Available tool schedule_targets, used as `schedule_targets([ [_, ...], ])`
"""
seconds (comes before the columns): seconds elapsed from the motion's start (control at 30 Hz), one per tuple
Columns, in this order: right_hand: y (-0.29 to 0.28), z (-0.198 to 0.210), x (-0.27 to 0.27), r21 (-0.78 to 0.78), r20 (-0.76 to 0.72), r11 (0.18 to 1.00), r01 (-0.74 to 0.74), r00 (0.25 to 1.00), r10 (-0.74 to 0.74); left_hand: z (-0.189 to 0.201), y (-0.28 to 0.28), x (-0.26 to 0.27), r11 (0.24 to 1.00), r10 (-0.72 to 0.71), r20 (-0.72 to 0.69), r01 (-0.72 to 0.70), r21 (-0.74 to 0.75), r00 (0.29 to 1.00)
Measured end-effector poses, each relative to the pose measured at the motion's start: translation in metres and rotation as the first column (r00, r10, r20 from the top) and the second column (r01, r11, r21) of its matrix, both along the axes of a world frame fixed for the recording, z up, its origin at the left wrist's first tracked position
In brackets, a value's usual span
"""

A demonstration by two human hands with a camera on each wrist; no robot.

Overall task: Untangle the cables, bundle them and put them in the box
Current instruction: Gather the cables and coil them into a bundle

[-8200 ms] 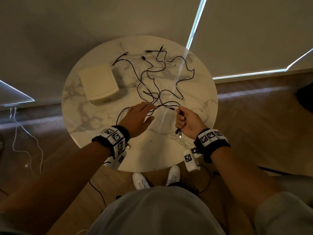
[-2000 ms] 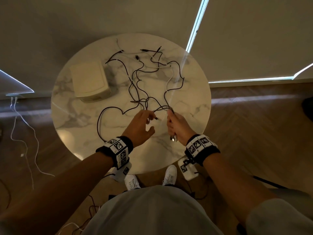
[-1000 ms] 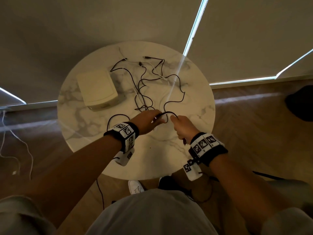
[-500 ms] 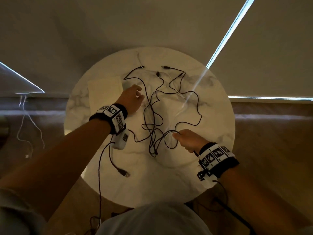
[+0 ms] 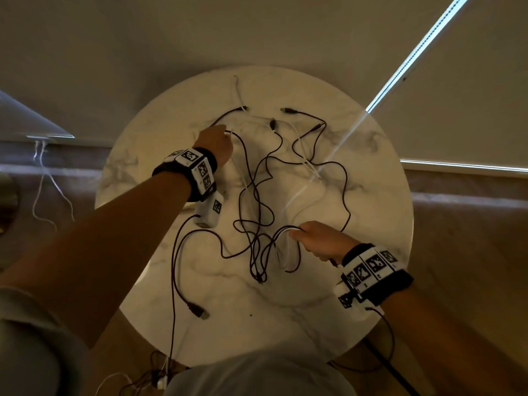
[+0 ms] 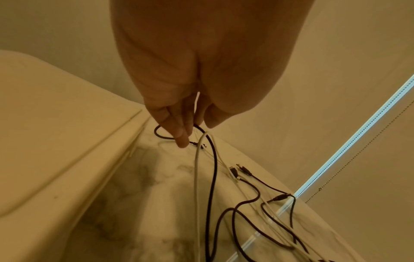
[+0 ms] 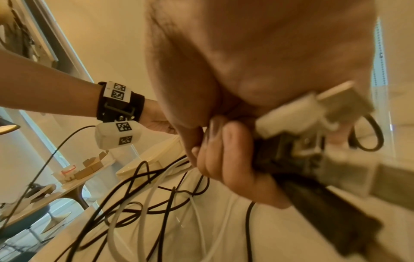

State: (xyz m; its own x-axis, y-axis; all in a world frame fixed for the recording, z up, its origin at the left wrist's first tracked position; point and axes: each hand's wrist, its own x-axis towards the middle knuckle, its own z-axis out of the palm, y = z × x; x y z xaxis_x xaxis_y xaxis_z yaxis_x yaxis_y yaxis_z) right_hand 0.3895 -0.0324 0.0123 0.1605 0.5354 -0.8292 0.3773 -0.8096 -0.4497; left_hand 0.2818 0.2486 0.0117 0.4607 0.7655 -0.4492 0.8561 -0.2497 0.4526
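Beside the cream plastic box (image 6: 56,133), the left hand (image 5: 215,144) now pinches black and white cables (image 6: 205,159), having moved from the right hand (image 5: 320,241), which clutches gathered loops; untangling continues.

Head view steeply down; wrist views close, sharing the table (image 5: 371,281).

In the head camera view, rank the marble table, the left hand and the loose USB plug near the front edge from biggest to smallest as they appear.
1. Marble table, by far the largest.
2. Left hand, though it is raised nearer the camera, which inflates it.
3. USB plug, smallest.
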Motion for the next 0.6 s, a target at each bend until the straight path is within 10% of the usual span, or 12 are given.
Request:
schedule_targets([
  [0.4,-0.026,-0.003,-0.018,0.036,-0.169,0.893,0.449,0.883,-0.437,0.055,-0.05,-0.025,0.956,0.051,0.562,-0.203,0.211,0.826],
  [0.6,-0.046,0.003,-0.04,-0.026,-0.366,0.658,0.752,0.606,-0.707,0.089,-0.097,-0.05,0.995,0.076,0.751,-0.104,-0.01,0.656],
])
